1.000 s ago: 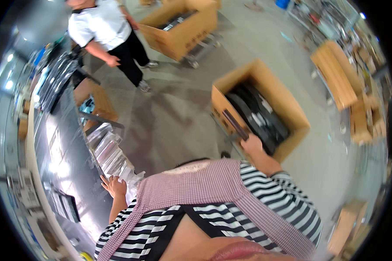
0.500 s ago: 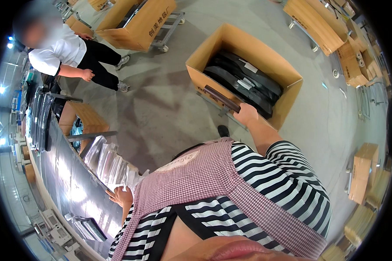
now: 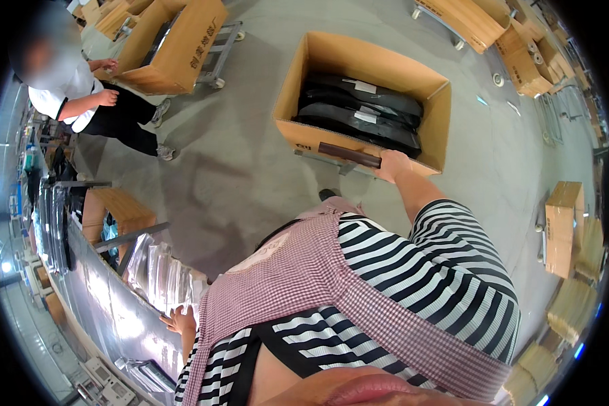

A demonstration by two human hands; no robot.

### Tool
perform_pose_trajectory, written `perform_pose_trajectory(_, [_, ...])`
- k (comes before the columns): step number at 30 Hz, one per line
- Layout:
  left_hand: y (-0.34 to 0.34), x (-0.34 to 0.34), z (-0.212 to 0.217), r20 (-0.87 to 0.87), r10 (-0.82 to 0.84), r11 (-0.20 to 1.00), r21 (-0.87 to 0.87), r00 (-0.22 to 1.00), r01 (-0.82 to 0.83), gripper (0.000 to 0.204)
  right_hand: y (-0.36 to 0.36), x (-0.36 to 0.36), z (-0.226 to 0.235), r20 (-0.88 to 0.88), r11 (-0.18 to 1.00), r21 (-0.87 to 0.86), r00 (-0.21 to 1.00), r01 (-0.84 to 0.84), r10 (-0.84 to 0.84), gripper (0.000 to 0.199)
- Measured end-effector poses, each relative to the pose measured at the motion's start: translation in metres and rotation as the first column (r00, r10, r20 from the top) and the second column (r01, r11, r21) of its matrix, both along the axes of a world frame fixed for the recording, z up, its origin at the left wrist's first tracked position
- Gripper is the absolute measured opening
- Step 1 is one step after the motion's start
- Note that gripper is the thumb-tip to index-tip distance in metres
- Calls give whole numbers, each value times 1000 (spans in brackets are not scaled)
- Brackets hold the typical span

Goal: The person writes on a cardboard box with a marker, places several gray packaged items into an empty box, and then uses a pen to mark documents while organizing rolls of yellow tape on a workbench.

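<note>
My right hand (image 3: 394, 166) is closed around the brown push handle (image 3: 348, 154) of a wheeled cart. On the cart stands a tall open cardboard box (image 3: 379, 55). Several dark, curved, flat pieces (image 3: 396, 133) with white labels lie inside it. At the lower left, my left hand (image 3: 181, 321) rests on the edge of a shiny metal-topped table (image 3: 101, 271), its fingers spread and holding nothing. Right beside it are several clear plastic-wrapped packs (image 3: 162, 274).
A co-worker in a white top (image 3: 68, 91) stands at the upper left by another carted box (image 3: 183, 54). Dark wrapped pieces (image 3: 54, 216) lie on the table's far end, above a carton (image 3: 125, 206). More cartons (image 3: 565, 227) line the right; scraps (image 3: 513, 108) dot the floor.
The box and cart have swung to sit squarer to me, with my right hand still on the handle. The co-worker's arms are now raised in front. My left hand remains at the table edge.
</note>
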State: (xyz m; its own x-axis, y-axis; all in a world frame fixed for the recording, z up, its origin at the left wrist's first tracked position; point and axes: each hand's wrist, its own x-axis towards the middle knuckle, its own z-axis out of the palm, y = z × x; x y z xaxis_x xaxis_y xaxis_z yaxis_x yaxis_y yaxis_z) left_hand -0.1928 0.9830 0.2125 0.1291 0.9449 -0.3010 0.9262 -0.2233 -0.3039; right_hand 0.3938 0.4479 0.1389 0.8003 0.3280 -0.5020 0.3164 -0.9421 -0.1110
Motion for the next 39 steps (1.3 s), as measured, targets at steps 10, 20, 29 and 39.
perform_pose_trajectory(10, [-107,182,-111,228,-206,883,-376,952,282,53,-146,85,-1,62,985,-32,983,-171,173,42])
perform_pose_trajectory(20, [-303,323,-132,326,-139,645,-687,935,335,54,-267,205,-7,-18,973,-184,990,-142,141,33])
perform_pose_trajectory(29, [-359,322,-130,263,-101,677,-688,959,260,54,-302,244,-5,-42,954,-215,978,-209,204,30])
perform_pose_trajectory(39, [-513,244,-130,176,152,672,-740,973,29,56,-282,216,3,-43,992,15,992,-122,122,45])
